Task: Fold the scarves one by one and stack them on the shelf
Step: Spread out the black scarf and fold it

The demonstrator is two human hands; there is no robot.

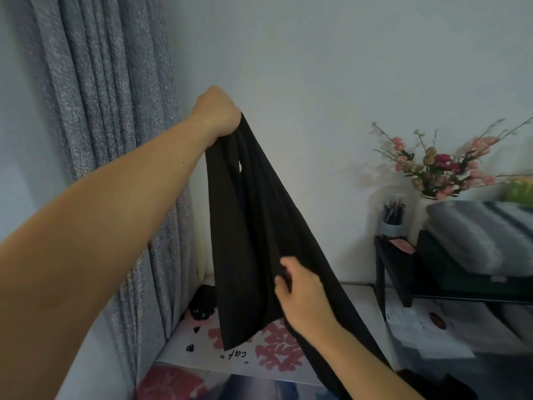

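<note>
Scarf: black, hanging from raised fist.
Left hand: fingers clenched round its top.
Right hand: fingers pinching a lower fold.
Shelf: right, holding folded grey cloth.

The left hand grips the black scarf high. The right hand pinches its hanging folds lower, beside the shelf.
</note>
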